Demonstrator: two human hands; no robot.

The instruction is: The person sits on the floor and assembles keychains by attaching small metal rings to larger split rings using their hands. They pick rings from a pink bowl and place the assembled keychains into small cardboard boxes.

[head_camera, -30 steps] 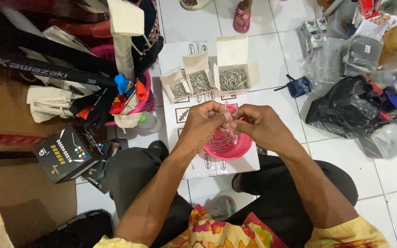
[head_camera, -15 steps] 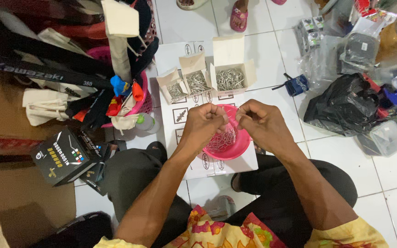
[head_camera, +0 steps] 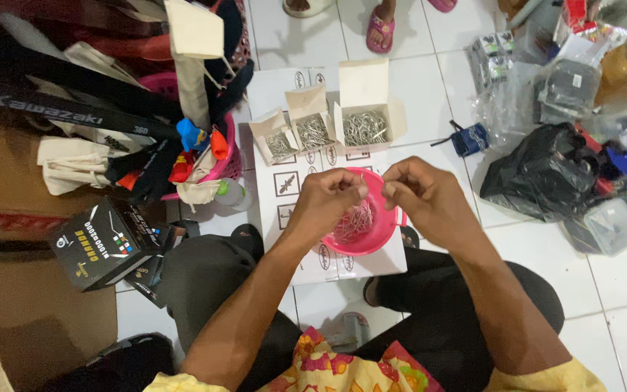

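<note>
Wire clips (head_camera: 355,221), thin and silvery, lay heaped in a pink bowl (head_camera: 379,243) on a white printed sheet (head_camera: 284,181) on the floor, seemingly kept close for picking. Above it, the left hand (head_camera: 328,199) and right hand (head_camera: 422,196) each pinched something tiny, too small to identify. Three open boxes (head_camera: 364,109) of similar clips stood just beyond.

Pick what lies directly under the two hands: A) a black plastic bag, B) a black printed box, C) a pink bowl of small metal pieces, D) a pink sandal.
C: both the left hand and the right hand are above the pink bowl of small metal pieces.
</note>
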